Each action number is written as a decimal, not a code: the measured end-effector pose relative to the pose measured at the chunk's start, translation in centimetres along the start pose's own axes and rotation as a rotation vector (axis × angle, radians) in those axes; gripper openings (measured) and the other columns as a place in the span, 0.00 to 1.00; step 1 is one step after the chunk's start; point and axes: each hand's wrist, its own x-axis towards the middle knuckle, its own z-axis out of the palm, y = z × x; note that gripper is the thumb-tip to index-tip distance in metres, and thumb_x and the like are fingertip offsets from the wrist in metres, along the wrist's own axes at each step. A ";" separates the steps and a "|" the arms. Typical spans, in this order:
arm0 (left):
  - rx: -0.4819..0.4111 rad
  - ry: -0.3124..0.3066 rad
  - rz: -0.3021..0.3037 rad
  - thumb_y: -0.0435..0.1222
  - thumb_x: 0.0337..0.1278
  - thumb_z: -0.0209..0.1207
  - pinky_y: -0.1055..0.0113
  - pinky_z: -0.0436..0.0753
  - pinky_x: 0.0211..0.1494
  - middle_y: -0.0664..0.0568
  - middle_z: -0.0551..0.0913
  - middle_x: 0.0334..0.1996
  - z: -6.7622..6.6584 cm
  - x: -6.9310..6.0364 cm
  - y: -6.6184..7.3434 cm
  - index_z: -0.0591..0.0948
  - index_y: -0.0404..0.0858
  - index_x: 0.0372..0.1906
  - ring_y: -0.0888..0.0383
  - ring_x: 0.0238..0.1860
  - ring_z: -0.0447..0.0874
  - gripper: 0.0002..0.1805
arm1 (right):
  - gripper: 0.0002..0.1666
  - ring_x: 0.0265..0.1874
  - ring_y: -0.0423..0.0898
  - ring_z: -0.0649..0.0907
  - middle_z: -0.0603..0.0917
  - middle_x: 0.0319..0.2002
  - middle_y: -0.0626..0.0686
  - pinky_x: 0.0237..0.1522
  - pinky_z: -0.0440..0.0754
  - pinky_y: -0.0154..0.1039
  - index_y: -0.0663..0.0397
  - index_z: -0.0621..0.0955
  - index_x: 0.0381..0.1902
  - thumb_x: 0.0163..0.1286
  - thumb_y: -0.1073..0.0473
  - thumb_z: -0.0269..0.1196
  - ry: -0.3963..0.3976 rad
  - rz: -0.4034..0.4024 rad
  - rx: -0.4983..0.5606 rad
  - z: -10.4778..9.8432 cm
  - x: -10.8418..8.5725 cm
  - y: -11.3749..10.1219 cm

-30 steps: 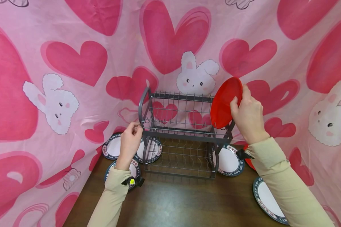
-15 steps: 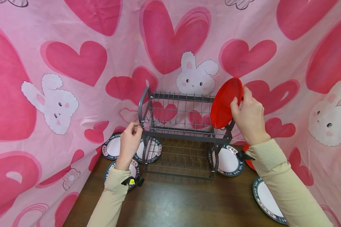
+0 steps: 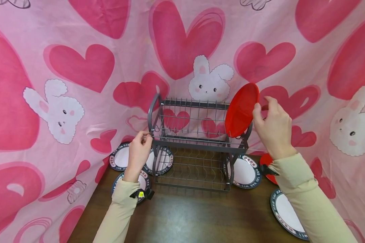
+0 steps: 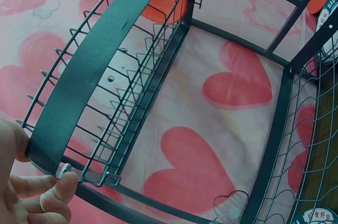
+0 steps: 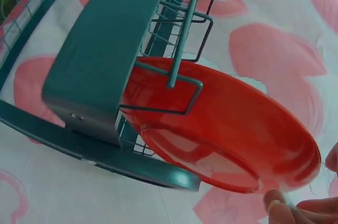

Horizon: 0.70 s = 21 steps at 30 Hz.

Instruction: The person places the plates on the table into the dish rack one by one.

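Observation:
A two-tier dark metal dish rack point(image 3: 194, 145) stands on the table. One red plate point(image 3: 242, 110) leans upright in the right end of its upper tier; the right wrist view shows this red plate point(image 5: 222, 123) behind the wire end. My right hand point(image 3: 273, 126) is just right of the plate, thumb and fingers parted and holding nothing. At the rack's left upper corner my left hand point(image 3: 139, 150) pinches the frame; in the left wrist view the fingers of the left hand point(image 4: 37, 192) curl at the corner of the rack point(image 4: 95, 71).
White plates with dark patterned rims lie left of the rack, one point(image 3: 159, 160) partly behind it. To the right are another patterned plate point(image 3: 244, 171), a red plate point(image 3: 269, 168) partly behind the right wrist, and a patterned plate point(image 3: 289, 214) nearer. A pink heart-print cloth point(image 3: 134, 37) hangs behind.
My right hand has let go of the red plate and moved slightly right. The plate stays leaning in the rack, and my left hand has not visibly moved.

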 end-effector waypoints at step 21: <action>0.002 -0.007 -0.001 0.40 0.74 0.53 0.60 0.73 0.29 0.45 0.83 0.28 -0.1 0.0 0.1 0.85 0.36 0.49 0.50 0.26 0.75 0.15 | 0.23 0.35 0.65 0.84 0.87 0.43 0.67 0.37 0.83 0.67 0.65 0.81 0.55 0.75 0.50 0.57 0.064 -0.048 -0.077 -0.9 -3.2 2.5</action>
